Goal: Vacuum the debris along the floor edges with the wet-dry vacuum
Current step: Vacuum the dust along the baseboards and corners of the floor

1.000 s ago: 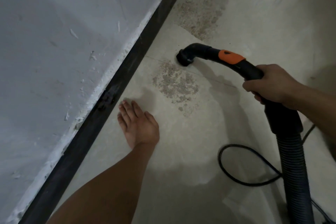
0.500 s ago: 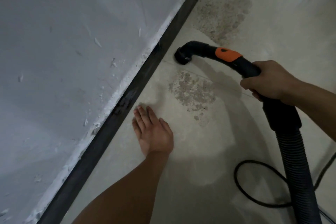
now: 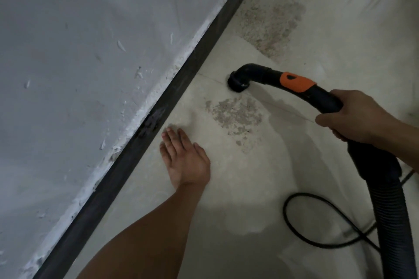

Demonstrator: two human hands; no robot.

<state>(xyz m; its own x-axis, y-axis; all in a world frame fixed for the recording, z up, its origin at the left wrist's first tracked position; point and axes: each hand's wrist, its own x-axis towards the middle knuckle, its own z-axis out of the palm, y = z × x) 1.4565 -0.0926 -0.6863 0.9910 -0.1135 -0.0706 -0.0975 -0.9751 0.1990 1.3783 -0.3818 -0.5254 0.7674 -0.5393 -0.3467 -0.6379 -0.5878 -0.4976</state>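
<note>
My right hand [image 3: 358, 115] grips the black vacuum handle with the orange band [image 3: 297, 82]. Its round nozzle [image 3: 238, 82] presses down on the pale floor, a short way out from the dark baseboard [image 3: 181, 88]. Just below the nozzle lies a patch of gritty brown debris [image 3: 235, 114]. A larger debris patch [image 3: 272, 22] spreads farther along the floor edge. My left hand [image 3: 183, 158] rests flat on the floor with straight fingers, close to the baseboard. The ribbed hose [image 3: 394, 217] runs down to the lower right.
A grey wall [image 3: 79, 63] with white plaster flecks fills the left side. A black power cord [image 3: 301, 229] loops on the floor beside the hose. Thin plastic sheeting covers the floor [image 3: 353, 7] at the upper right.
The nozzle slid from beside the baseboard back toward the right, above the small debris patch. My left hand stayed flat on the floor.
</note>
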